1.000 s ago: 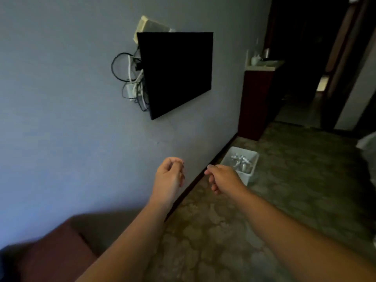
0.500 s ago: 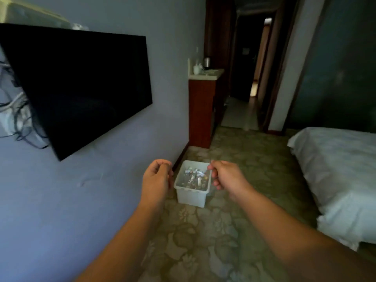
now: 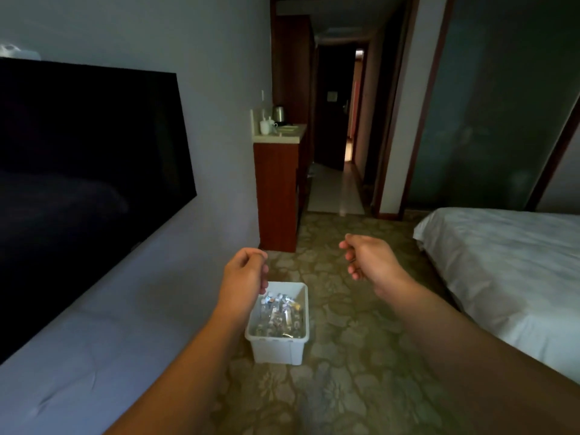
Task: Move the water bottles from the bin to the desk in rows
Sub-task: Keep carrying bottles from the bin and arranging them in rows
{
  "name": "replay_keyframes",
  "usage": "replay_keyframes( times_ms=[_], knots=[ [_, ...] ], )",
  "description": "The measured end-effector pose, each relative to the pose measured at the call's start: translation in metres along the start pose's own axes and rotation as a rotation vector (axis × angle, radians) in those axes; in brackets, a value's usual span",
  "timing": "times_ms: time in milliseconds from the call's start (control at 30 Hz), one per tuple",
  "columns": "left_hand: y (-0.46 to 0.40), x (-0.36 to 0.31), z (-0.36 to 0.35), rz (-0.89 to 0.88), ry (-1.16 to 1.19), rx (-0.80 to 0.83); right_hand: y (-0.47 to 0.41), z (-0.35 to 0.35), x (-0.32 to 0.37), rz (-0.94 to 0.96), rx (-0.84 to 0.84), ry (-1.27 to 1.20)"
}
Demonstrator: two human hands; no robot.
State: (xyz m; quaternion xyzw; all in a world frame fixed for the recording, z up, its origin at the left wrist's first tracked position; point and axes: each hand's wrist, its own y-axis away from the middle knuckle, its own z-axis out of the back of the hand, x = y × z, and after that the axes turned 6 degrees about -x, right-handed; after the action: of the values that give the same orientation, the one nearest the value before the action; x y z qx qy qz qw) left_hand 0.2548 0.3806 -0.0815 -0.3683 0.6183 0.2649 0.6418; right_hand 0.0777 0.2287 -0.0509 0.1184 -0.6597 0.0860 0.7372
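Low in the centre of the frame sits the white plastic bin (image 3: 277, 346), square on the patterned carpet (image 3: 345, 356), packed with clear water bottles (image 3: 277, 315) lying jumbled inside. Both forearms reach out above it. Left hand (image 3: 243, 276) hangs over the bin's far left corner, fingers curled loosely inward, holding nothing. Right hand (image 3: 368, 260) is off to the right of the bin, well apart from it, fingers half curled with a gap to the thumb, empty too. Carpet lies open on the bin's right side, up to the white bed (image 3: 508, 268) at the right edge. Left of frame, the wall with the dark television (image 3: 84, 183) runs close by the bin. Beyond, a red-brown cabinet (image 3: 277, 193) holds a kettle (image 3: 278, 114) and cups at upper centre.
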Motion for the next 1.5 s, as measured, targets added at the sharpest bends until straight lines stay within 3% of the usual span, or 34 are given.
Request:
replay_keyframes(
  times_ms=[333, 800, 933, 1100, 1233, 1400, 1500],
  knots=[
    [-0.143, 0.050, -0.068, 0.055, -0.044, 0.061, -0.163, -0.032, -0.020, -0.041, -0.100, -0.031],
    [-0.383, 0.153, -0.147, 0.165, -0.053, -0.042, -0.455, -0.159, -0.107, -0.281, -0.026, -0.033],
    [-0.432, 0.228, -0.143, 0.312, 0.012, -0.044, -0.498, -0.214, -0.164, -0.425, -0.003, 0.057],
    [-0.514, 0.341, -0.141, 0.403, 0.018, -0.032, -0.562, -0.280, -0.245, -0.476, 0.034, 0.101],
    [-0.564, 0.439, -0.146, 0.556, 0.019, -0.023, -0.606, -0.309, -0.330, -0.692, -0.046, 0.049],
    [-0.564, 0.569, -0.153, 0.740, -0.126, 0.018, -0.628, -0.328, -0.462, -1.033, -0.119, 0.024],
    [-0.561, 0.659, -0.156, 0.870, -0.219, 0.022, -0.643, -0.340, -0.542, -1.108, -0.011, 0.104]
  ],
)
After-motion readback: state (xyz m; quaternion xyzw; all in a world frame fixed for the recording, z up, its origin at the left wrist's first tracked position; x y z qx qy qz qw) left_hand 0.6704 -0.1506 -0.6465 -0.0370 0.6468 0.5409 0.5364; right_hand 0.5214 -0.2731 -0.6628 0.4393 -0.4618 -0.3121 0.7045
